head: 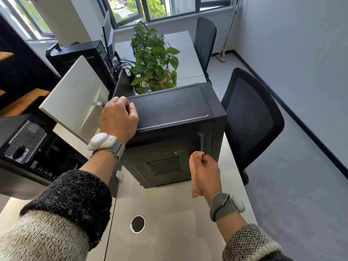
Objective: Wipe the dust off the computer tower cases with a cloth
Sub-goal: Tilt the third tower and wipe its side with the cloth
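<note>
A black computer tower (175, 117) stands upright on the white table (169, 213), near its right edge. The left hand (118, 117) rests on the tower's top at the left rear corner, fingers curled over the edge. The right hand (207, 172) grips a peach-coloured cloth (194, 178) bunched in its fist and presses it against the tower's near side panel, just right of the vent grille (163, 166). Both wrists wear grey bands. A second tower (24, 147) lies at the table's left edge, beside a white monitor (73, 95). A potted plant (152, 61) stands behind the tower, and a black chair (252, 117) is at the right edge.
</note>
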A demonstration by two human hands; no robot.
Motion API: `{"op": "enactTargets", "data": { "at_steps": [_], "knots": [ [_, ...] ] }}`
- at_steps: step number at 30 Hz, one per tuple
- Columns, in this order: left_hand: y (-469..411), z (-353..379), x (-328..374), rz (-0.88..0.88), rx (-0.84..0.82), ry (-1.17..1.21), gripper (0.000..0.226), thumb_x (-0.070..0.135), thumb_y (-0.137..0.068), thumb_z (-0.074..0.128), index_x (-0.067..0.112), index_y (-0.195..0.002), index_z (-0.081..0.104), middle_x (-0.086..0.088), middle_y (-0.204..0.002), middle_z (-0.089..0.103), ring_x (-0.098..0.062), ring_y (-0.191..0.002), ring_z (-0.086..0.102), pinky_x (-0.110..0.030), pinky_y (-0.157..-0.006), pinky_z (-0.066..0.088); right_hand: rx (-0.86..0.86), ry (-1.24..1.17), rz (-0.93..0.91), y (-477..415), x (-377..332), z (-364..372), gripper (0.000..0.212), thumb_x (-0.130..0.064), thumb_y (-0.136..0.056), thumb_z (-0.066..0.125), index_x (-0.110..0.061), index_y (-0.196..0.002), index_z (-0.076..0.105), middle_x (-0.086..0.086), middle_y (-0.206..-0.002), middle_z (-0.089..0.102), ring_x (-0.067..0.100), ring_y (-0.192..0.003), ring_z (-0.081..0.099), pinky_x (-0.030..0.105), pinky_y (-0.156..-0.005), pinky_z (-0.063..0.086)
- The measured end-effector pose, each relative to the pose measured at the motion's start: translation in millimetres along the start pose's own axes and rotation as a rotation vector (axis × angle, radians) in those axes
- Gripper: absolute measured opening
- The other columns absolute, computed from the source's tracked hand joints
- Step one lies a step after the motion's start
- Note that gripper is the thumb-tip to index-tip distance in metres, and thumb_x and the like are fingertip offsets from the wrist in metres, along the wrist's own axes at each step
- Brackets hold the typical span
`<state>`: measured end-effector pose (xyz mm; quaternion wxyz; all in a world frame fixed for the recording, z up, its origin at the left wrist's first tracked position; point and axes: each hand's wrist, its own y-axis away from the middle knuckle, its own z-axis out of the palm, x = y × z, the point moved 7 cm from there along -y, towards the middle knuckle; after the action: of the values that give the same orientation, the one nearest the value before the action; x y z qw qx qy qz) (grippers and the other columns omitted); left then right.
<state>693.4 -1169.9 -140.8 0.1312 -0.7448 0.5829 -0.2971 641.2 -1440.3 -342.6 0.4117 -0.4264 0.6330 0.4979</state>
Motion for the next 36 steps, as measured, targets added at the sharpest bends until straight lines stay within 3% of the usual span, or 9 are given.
{"op": "enactTargets", "data": {
  "at_steps": [6, 9, 13, 17, 20, 25, 31, 33, 36],
  "knots": [
    [-2.1, -1.1, -1.1, -0.004, -0.010, 0.006, 0.026, 0.032, -0.103, 0.051, 0.013, -0.090, 0.062, -0.002, -0.087, 0.056, -0.022, -0.081, 0.055, -0.038, -0.072, 0.052, 0.022, -0.025, -0.208, 10.7, -47.5, 4.7, 0.025, -0.045, -0.108, 0.053, -0.022, -0.100, 0.061, -0.008, -0.091, 0.067, 0.010, -0.086, 0.066, 0.023, -0.075, 0.055],
    [-0.6, -2.7, 0.7, -0.005, -0.008, 0.007, 0.025, 0.032, -0.103, 0.051, 0.013, -0.089, 0.061, -0.002, -0.087, 0.057, -0.022, -0.080, 0.054, -0.038, -0.071, 0.050, 0.003, -0.030, -0.097, 6.2, -16.4, 9.1, 0.026, -0.046, -0.107, 0.054, -0.021, -0.103, 0.062, -0.006, -0.095, 0.068, 0.014, -0.092, 0.068, 0.032, -0.082, 0.057],
    [1.3, -2.3, 1.4, 0.000, -0.015, 0.021, 0.026, 0.031, -0.103, 0.051, 0.012, -0.091, 0.063, -0.003, -0.089, 0.058, -0.021, -0.081, 0.054, -0.038, -0.072, 0.051, 0.019, -0.037, 0.033, 2.6, -1.6, 5.4, 0.033, -0.049, -0.103, 0.058, -0.020, -0.092, 0.067, 0.003, -0.090, 0.074, 0.026, -0.089, 0.072, 0.050, -0.087, 0.061],
    [-0.5, -4.3, 1.8, 0.003, -0.016, 0.035, 0.027, 0.032, -0.103, 0.050, 0.011, -0.092, 0.064, -0.006, -0.090, 0.061, -0.024, -0.082, 0.056, -0.041, -0.073, 0.053, 0.028, -0.086, -0.115, 5.5, -35.1, 4.5, 0.028, -0.051, -0.104, 0.058, -0.026, -0.092, 0.065, -0.005, -0.091, 0.072, 0.018, -0.088, 0.072, 0.038, -0.079, 0.061],
    [0.2, -6.0, 2.6, -0.001, -0.016, 0.031, 0.027, 0.031, -0.104, 0.051, 0.011, -0.094, 0.064, -0.006, -0.091, 0.061, -0.023, -0.082, 0.057, -0.041, -0.073, 0.054, 0.013, -0.067, -0.116, 8.5, -27.4, 7.4, 0.027, -0.047, -0.106, 0.057, -0.023, -0.098, 0.066, -0.005, -0.093, 0.071, 0.016, -0.091, 0.070, 0.032, -0.079, 0.058],
    [1.9, -6.9, 4.3, -0.001, -0.014, 0.025, 0.026, 0.031, -0.104, 0.052, 0.010, -0.096, 0.066, -0.007, -0.094, 0.063, -0.022, -0.084, 0.057, -0.037, -0.073, 0.053, -0.042, -0.120, 0.101, 5.6, 4.1, 15.9, 0.031, -0.052, -0.099, 0.059, -0.024, -0.098, 0.072, 0.000, -0.095, 0.077, 0.024, -0.093, 0.076, 0.052, -0.093, 0.061],
    [0.6, -7.3, 4.3, 0.000, -0.015, 0.028, 0.027, 0.032, -0.104, 0.052, 0.011, -0.096, 0.065, -0.006, -0.093, 0.062, -0.023, -0.084, 0.058, -0.041, -0.075, 0.056, -0.029, -0.152, -0.093, 10.0, -37.2, 14.7, 0.028, -0.047, -0.106, 0.058, -0.021, -0.103, 0.068, -0.004, -0.095, 0.072, 0.016, -0.090, 0.071, 0.031, -0.077, 0.060],
    [1.0, -8.1, 4.3, 0.000, -0.012, 0.031, 0.026, 0.032, -0.104, 0.052, 0.011, -0.097, 0.066, -0.006, -0.094, 0.062, -0.022, -0.084, 0.058, -0.041, -0.075, 0.057, -0.045, -0.124, -0.055, 10.9, -23.8, 17.4, 0.028, -0.046, -0.106, 0.057, -0.020, -0.108, 0.070, -0.004, -0.098, 0.073, 0.014, -0.093, 0.071, 0.027, -0.077, 0.057],
    [2.3, -7.1, 3.3, -0.003, -0.017, 0.033, 0.026, 0.033, -0.104, 0.052, 0.011, -0.097, 0.065, -0.006, -0.094, 0.062, -0.022, -0.085, 0.058, -0.041, -0.076, 0.057, -0.082, -0.157, 0.131, 11.9, 2.2, 22.1, 0.030, -0.044, -0.105, 0.059, -0.018, -0.111, 0.073, 0.003, -0.097, 0.077, 0.024, -0.095, 0.075, 0.039, -0.085, 0.062]
  ]
}}
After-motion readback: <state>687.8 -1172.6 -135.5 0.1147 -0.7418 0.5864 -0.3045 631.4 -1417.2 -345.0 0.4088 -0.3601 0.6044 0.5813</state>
